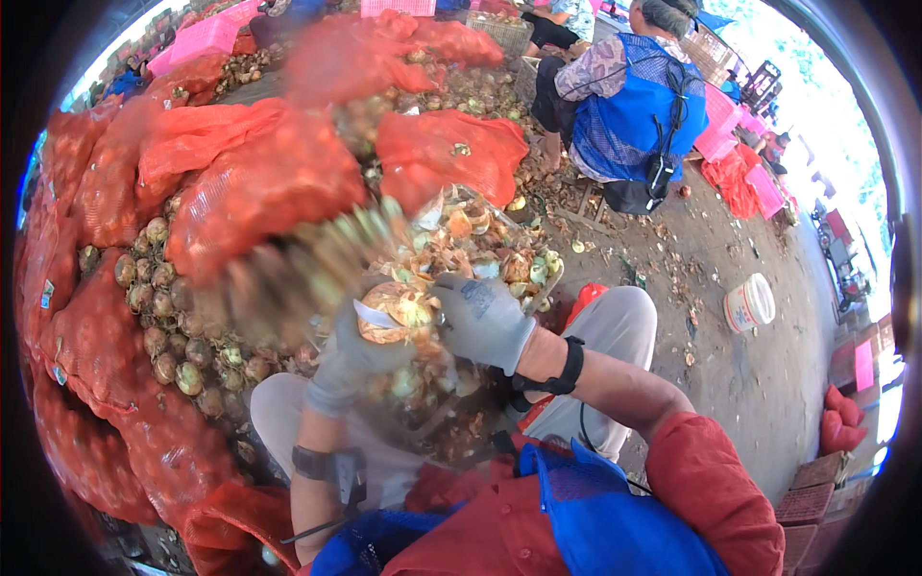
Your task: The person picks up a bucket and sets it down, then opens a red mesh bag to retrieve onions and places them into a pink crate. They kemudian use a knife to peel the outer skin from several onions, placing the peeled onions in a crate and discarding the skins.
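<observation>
A large onion (411, 309) with loose golden skin is held over my lap. My left hand (353, 357), in a grey glove, is closed around its left and lower side. My right hand (483, 319), also gloved in grey, presses against the onion's right side with bent fingers; whatever they grip is hidden. Across the onion's left face lies a thin whitish strip (375, 315), which I cannot identify. Just beyond my hands is a heap of peeled onions and skins (475, 240). A brownish, motion-smeared patch lies left of the onion.
Red mesh sacks (259, 182) crowd the left and far side. Unpeeled onions (163, 298) are piled beside my left knee. A co-worker in a blue vest (624, 106) sits at the far right. A white bucket (749, 303) lies tipped on the skin-strewn floor.
</observation>
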A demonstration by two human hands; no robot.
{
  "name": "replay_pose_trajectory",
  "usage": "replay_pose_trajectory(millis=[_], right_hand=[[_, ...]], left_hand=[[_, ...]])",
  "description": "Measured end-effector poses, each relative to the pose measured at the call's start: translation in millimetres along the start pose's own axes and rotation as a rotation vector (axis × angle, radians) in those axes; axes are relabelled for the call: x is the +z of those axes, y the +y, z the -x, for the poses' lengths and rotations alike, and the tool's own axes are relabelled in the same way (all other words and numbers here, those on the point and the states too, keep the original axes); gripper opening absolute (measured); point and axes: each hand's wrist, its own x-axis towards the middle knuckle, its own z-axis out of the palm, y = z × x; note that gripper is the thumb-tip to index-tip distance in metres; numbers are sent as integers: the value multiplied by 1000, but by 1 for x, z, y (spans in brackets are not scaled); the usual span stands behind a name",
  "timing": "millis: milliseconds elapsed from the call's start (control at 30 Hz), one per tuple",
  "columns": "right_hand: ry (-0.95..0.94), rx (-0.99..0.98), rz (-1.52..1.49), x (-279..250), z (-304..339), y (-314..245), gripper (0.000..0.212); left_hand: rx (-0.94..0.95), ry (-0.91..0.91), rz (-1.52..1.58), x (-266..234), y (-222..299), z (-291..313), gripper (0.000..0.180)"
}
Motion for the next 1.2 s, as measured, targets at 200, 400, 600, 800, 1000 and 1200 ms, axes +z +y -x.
replay_pose_trajectory(millis=[200,400,600,800,1000,1200], right_hand=[[-69,496,4,15,-1,67,18],[-138,292,-639,-32,-5,-16,17],[-280,369,-756,-20,-3,-39,17],[-331,345,-744,-21,-1,-49,15],[-112,205,-535,4,-17,-69,20],[-324,211,-840,-40,-1,-84,26]], left_hand=[[122,50,10,-5,1,9,67],[-14,186,351,-7,18,1,89],[60,158,487,-7,12,3,93],[46,135,534,-13,11,9,102],[8,33,773,-16,-26,23,83],[-16,106,731,-28,-25,24,91]])
